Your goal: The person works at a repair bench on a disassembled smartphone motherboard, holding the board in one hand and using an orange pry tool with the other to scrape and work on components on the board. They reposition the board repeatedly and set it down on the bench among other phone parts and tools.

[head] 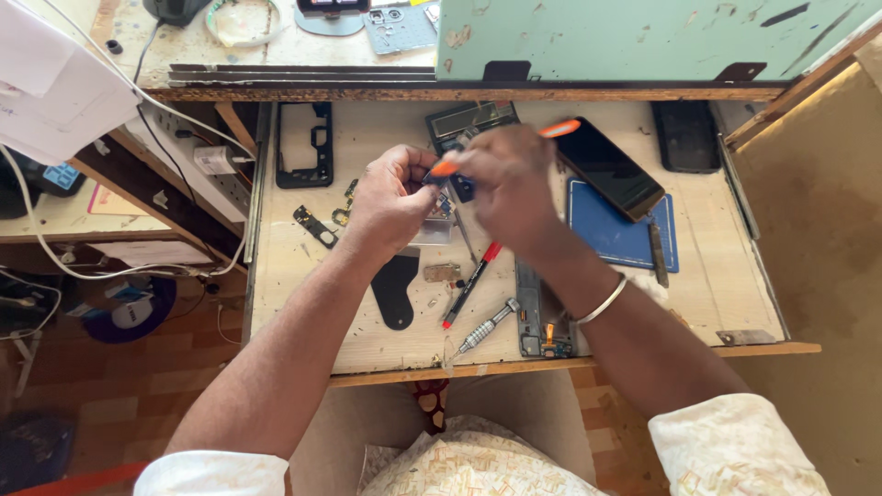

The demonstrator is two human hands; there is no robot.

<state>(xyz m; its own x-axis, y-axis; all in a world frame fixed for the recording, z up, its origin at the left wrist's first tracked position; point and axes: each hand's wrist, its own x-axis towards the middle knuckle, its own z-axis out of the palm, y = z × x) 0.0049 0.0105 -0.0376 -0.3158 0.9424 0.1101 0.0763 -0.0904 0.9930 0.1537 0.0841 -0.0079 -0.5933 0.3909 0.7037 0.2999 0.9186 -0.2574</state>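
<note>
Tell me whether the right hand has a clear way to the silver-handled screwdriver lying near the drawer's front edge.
Probably yes: the silver-handled screwdriver lies uncovered below the right hand, though that hand holds an orange-handled tool.

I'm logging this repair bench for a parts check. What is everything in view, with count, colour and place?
drawer tray: one, pale wood, pulled out under the bench
phone: one, black, leaning on the mat, right of the hands
mat: one, blue, right half of tray
phone frame: one, black, tray's far left
calculator: one, dark, tray's far edge
dark slab: one, black, far right corner
flat black piece: one, near the left wrist
pen-like tool: one, red and black, tray centre
screwdriver: one, silver, near front edge
phone chassis: one, dark, under the right forearm
orange-handled tool: one, in right hand
small part: one, pale, in left hand
bangle: one, silver, right wrist
left hand: gripping the part
right hand: gripping the tool
</note>
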